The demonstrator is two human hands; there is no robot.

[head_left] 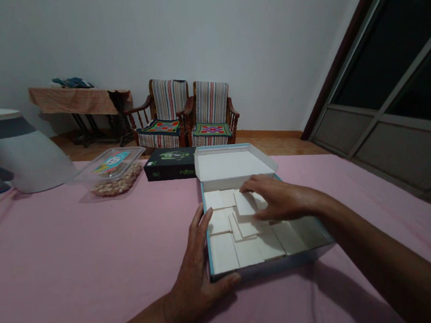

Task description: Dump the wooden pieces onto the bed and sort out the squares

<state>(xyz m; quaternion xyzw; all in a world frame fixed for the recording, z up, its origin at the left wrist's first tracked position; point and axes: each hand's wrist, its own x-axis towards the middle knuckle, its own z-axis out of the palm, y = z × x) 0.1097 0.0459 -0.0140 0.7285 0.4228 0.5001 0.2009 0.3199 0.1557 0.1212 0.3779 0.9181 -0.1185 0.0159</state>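
Bracing a shallow blue-edged cardboard box (207, 231) from the side, the person's left hand (197, 276) lies with its palm flat against the box's left wall. The fingers stretch out along the wall and the thumb hooks round the near corner. It presses rather than clasps, with nothing held inside it.

The right hand (280, 199) reaches in from the right and rests over the contents. Its fingertips are on a thin square white tile (245, 203) that sits tilted on top of the others near the middle of the box. The thumb is hidden under the palm, so it cannot be told whether that tile is pinched or merely touched. Around it, more flat white tiles (224, 252) lie side by side on the floor of the box, some overlapping. The box stands on a pink tablecloth (79, 269), its white lid flap (234, 166) folded up at the far end.

The tile looks stiff, light and smooth-faced. It would likely slide over its neighbours and, if brittle, chip at the corners. Its raised edge seems the best hold, taken between thumb and fingertips.

Beyond the box sit a black rectangular carton (170, 170), a clear plastic tub of nuts (113, 173) and a white jug (19, 150). Two striped wooden armchairs (190, 116) stand against the far wall.
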